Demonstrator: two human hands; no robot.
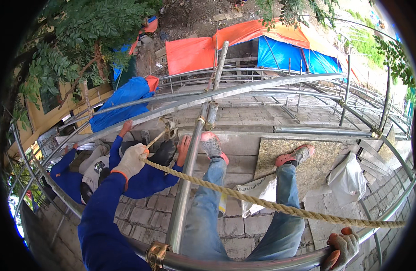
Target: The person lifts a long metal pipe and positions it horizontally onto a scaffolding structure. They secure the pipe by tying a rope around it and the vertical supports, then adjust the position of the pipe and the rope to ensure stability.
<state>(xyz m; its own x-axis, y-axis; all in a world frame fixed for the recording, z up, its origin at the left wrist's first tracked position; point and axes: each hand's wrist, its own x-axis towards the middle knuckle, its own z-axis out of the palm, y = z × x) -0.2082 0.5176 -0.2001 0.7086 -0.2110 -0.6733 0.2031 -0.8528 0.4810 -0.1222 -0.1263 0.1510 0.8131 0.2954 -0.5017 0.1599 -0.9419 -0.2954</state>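
Observation:
My left hand, in a pale glove with an orange cuff, is closed on a thick tan rope. From there one part of the rope runs up to a frayed knot beside a long grey metal beam. The other part stretches across my legs to the right edge. At lower right my right hand, in a glove with orange fingertips, is wrapped round a curved metal pipe rail. The rope passes just above that hand without touching it. Between my legs, a steel pipe meets the rail at a clamp.
Below left, co-workers in blue sleeves reach up; one hand touches the beam. My feet rest on a ledge and a speckled board. White sacks lie at right. Scaffold pipes, orange and blue tarps, and trees lie beyond.

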